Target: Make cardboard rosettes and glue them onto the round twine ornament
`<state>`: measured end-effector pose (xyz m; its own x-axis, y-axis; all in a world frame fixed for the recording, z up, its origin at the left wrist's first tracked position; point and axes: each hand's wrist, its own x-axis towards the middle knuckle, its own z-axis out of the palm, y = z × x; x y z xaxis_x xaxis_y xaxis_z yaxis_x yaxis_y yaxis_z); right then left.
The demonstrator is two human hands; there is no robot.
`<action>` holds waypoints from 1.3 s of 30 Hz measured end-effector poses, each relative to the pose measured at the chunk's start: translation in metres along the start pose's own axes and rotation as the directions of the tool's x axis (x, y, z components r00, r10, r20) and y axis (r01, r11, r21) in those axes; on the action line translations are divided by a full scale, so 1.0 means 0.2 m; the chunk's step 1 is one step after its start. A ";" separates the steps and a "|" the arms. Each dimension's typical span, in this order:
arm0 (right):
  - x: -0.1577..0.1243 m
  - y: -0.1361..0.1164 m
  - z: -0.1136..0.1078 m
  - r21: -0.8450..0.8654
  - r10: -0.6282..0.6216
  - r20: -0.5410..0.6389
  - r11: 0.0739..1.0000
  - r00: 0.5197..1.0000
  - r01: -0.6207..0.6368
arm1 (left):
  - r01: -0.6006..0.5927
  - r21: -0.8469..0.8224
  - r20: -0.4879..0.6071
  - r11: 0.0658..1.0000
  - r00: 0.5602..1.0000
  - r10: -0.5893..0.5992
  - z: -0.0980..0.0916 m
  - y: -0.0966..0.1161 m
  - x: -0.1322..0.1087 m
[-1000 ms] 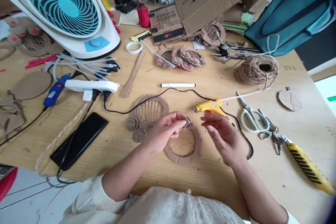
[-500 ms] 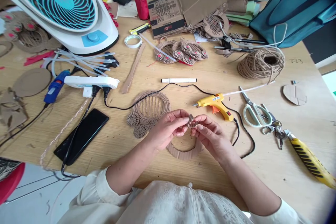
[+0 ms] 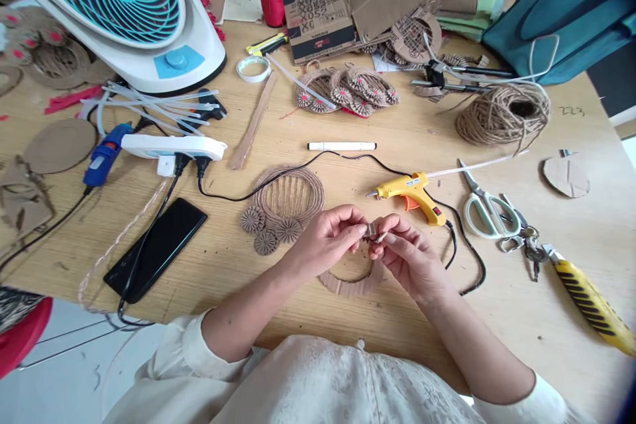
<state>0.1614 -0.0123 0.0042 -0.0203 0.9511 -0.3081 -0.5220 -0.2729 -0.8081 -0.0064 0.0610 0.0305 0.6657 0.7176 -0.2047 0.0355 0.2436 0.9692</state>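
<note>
The left hand (image 3: 330, 240) pinches a small, pleated brown corrugated-cardboard strip (image 3: 370, 230) between thumb and fingers; the right hand (image 3: 410, 257), thumb and fingertips closed together, clamps its other end. Beneath the grip lies a flat brown cardboard ring (image 3: 352, 287), partly hidden.

The cardboard strip (image 3: 370, 230) is brown, its ridged stripes barely discernible.

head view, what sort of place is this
Probably a craft workspace: a yellow glue gun, a ball of twine and a corrugated cardboard ring lie on the wooden table.
</note>
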 end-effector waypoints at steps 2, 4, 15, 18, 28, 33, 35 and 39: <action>0.00 0.00 0.00 -0.012 -0.002 0.012 1.000 1.000 0.002 | -0.015 0.084 -0.002 0.996 1.000 0.015 0.00 0.01 0.00; 0.00 -0.01 -0.01 -0.030 0.010 0.027 1.000 1.000 -0.009 | -0.031 0.165 -0.010 0.986 0.999 0.033 0.00 0.02 -0.01; 0.00 -0.04 -0.01 -0.077 0.018 0.084 0.997 0.996 -0.011 | -0.223 0.487 0.035 0.845 0.971 0.236 -0.02 0.04 -0.02; -0.01 -0.05 -0.02 -0.094 0.020 0.101 0.996 0.995 -0.011 | -0.248 0.502 0.052 0.829 0.965 0.257 -0.02 0.05 -0.02; -0.01 -0.03 -0.04 -0.095 0.050 0.140 0.995 0.989 -0.037 | -0.320 0.523 0.108 0.790 0.944 0.311 -0.03 0.02 -0.01; 0.00 -0.03 -0.04 -0.131 0.055 0.165 0.991 0.985 -0.033 | -0.329 0.531 0.163 0.781 0.944 0.287 -0.02 0.03 -0.01; 0.00 -0.04 -0.04 -0.132 0.062 0.178 0.991 0.982 -0.039 | -0.334 0.535 0.182 0.776 0.943 0.280 -0.02 0.03 -0.01; 0.00 -0.03 -0.03 -0.124 0.075 0.193 0.991 0.978 -0.052 | -0.348 0.547 0.204 0.761 0.937 0.282 -0.03 0.03 -0.01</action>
<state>0.1702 -0.0116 0.0065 -0.2240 0.9378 -0.2652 -0.4104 -0.3375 -0.8471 -0.0117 0.0641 0.0357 0.7864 0.6079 0.1094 0.2031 -0.4218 0.8837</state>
